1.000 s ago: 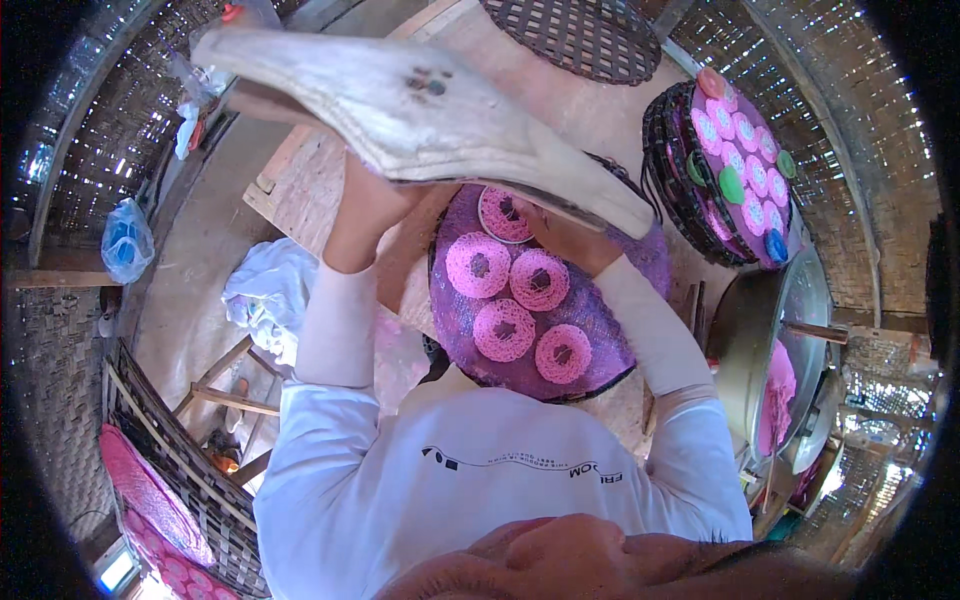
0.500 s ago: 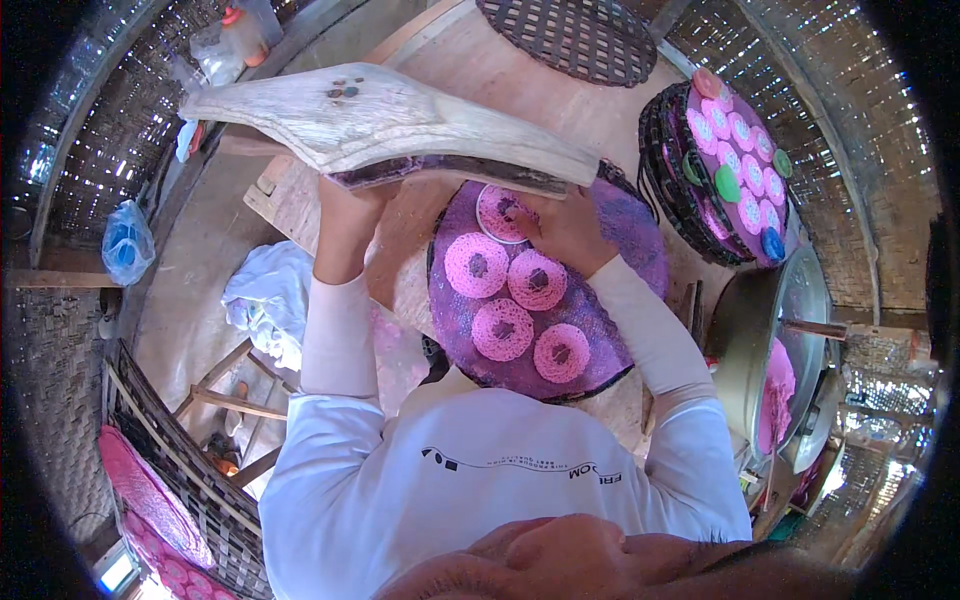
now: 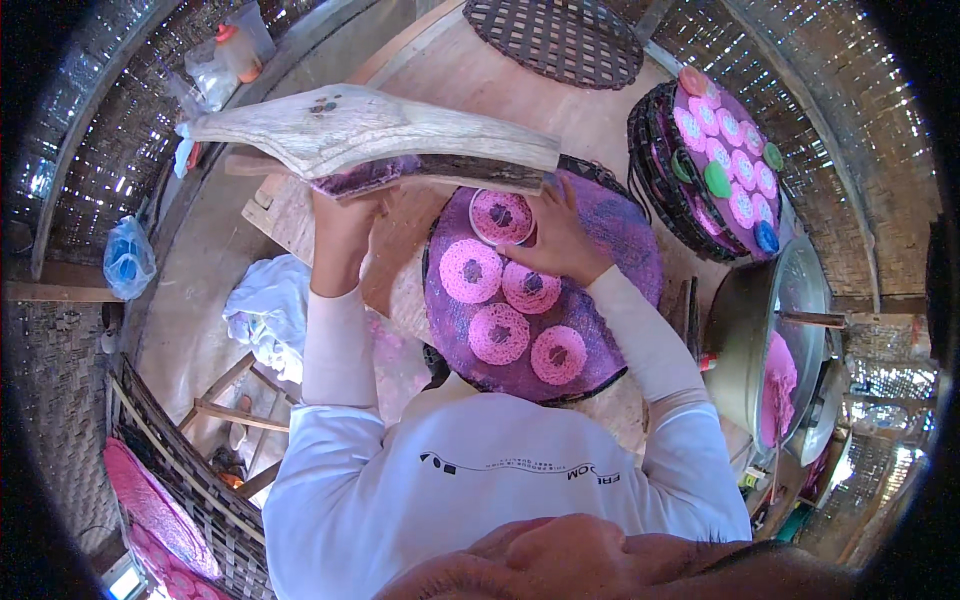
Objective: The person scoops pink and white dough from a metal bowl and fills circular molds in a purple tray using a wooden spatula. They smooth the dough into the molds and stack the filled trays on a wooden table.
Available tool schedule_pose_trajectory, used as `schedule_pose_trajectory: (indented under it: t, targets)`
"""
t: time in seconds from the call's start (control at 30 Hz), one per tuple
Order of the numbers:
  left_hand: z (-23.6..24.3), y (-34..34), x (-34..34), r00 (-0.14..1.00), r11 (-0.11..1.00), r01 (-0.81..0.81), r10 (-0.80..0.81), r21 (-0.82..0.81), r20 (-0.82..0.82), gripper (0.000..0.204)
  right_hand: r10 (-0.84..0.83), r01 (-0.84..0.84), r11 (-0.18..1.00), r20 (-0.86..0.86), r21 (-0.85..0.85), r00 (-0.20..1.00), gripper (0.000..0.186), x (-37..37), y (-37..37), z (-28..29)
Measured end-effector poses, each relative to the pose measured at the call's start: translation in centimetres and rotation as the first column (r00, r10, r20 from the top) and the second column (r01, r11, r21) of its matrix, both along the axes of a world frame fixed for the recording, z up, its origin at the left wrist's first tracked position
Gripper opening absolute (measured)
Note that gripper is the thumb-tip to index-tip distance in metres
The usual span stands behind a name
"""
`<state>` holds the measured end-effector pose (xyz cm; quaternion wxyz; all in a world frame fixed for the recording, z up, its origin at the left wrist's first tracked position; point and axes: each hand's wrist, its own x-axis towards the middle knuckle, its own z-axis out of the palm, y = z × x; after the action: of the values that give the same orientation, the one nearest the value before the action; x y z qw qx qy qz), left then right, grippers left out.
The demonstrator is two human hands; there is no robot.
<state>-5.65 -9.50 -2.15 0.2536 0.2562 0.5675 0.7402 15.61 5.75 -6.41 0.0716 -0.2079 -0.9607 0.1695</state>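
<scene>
A pale carved wooden beam (image 3: 350, 125) crosses in front of me above the work surface. My left hand (image 3: 343, 225) is raised beneath its left part, its fingers mostly hidden by the wood. On a round tray covered in purple mesh (image 3: 620, 230) lie several pink, lacy noodle-like discs (image 3: 470, 270). A thin white ring (image 3: 474, 225) surrounds the farthest disc. My right hand (image 3: 563, 240) is at the ring's right side with thumb and fingers spread apart. The thumb reaches over the edge of a nearby disc; the fingertips are close under the beam's right end.
Stacked round trays (image 3: 645, 170) with more pink discs and coloured rings stand at the right. Below them is a large metal pot (image 3: 735, 340) with pink dough (image 3: 778, 385). A woven tray (image 3: 555, 45) lies at the back; white cloth (image 3: 270, 305) lies left.
My right hand's fingers have moved off the ringed disc to its right side and spread apart. My left hand stays beneath the beam. The view has shifted slightly.
</scene>
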Motion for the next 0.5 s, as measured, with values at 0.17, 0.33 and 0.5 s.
schedule_pose_trajectory:
  t: [0.17, 0.33, 0.5]
  targets:
    - [-0.2, 0.0, 0.0, 1.000, 0.999, -0.019, 0.018, 0.040, 0.023, 0.026, -0.015, 0.013, 0.999, -0.036, -0.049, 0.999, 0.102, 0.6, 0.1, -0.3]
    - [-0.7, -0.7, -0.6, 0.999, 0.999, 0.034, -0.035, 0.012, 0.036, 0.026, -0.246, -0.021, 0.804, -0.365, -0.594, 0.898, 0.097, 3.6, 0.9, 3.5]
    - [0.0, -1.5, -0.3, 0.998, 0.997, 0.017, -0.022, 0.069, 0.063, 0.020, -0.200, 0.171, 0.957, -0.108, -0.236, 0.974, 0.094, 11.9, 0.3, 4.7]
